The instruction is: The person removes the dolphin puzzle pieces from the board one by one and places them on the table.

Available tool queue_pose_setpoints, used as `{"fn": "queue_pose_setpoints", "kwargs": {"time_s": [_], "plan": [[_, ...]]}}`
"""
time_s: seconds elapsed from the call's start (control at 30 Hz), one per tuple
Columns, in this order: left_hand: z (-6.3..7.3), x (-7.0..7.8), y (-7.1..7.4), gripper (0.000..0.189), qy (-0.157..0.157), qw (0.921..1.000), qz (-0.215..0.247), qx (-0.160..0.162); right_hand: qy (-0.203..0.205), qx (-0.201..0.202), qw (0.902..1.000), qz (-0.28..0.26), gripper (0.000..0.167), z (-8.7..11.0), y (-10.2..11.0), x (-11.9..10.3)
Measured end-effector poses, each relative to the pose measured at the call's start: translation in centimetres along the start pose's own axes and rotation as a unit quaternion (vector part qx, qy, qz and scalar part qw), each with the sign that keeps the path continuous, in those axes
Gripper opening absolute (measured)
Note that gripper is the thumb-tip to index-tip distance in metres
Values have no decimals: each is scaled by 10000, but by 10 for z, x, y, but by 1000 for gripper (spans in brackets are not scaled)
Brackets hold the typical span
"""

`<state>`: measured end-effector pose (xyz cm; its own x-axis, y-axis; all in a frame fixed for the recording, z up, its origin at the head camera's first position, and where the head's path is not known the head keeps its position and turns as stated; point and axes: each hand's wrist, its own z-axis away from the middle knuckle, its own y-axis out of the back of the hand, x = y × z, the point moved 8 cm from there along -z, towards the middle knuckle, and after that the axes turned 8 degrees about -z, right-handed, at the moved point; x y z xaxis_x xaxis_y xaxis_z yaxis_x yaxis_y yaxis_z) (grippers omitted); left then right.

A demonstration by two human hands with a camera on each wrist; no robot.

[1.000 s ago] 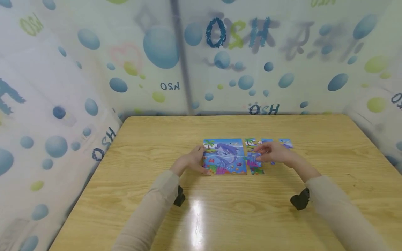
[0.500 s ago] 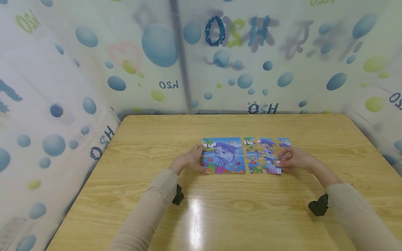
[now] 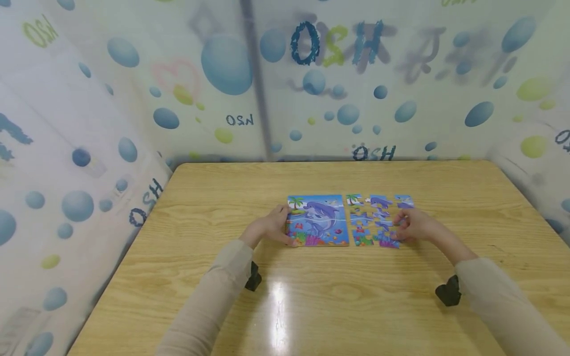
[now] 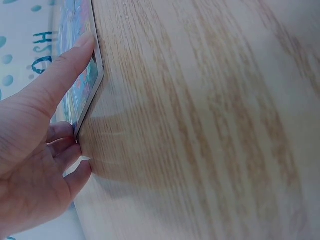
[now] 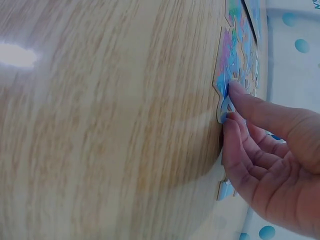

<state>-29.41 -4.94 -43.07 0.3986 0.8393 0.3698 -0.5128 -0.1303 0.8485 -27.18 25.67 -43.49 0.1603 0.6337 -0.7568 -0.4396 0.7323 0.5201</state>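
Note:
A flat board with a dolphin picture (image 3: pixel 318 220) lies on the table. My left hand (image 3: pixel 273 226) holds it at its left side, the thumb (image 4: pixel 75 57) over the near edge and the fingers at the side edge. To its right lies a partly joined jigsaw (image 3: pixel 364 239) with a matching dolphin scene. At the jigsaw's near right corner, my right hand (image 3: pixel 415 225) pinches a blue-and-purple puzzle piece (image 5: pixel 223 106) between thumb and index finger. In the right wrist view this piece lies right against the purple-and-blue pieces (image 5: pixel 225 60). The right fingers hide part of the jigsaw's right side.
A separate piece with birds (image 3: pixel 404 201) lies at the far right of the jigsaw. The wooden table (image 3: pixel 347 296) reaches back to a patterned curtain (image 3: pixel 311 113). Dark wrist-worn devices (image 3: pixel 449 290) hang below the sleeves.
My right hand has moved right, carrying a puzzle piece from the jigsaw's left part to its near right corner, then shifted slightly there. My left hand stays at the board.

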Motion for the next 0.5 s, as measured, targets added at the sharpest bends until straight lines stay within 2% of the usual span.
{"fn": "queue_pose_setpoints", "kwargs": {"time_s": [0.13,0.27,0.5], "plan": [[1,0,0,99,44,10000,46,-20,46,164,9994,286,40,-2,2,-4],[2,-1,0,99,100,9999,91,-48,343,315,9970,623,41,-3,3,-19],[2,0,1,98,70,10000,59,-30,844,93,9946,594,41,-14,-19,-52]]}}
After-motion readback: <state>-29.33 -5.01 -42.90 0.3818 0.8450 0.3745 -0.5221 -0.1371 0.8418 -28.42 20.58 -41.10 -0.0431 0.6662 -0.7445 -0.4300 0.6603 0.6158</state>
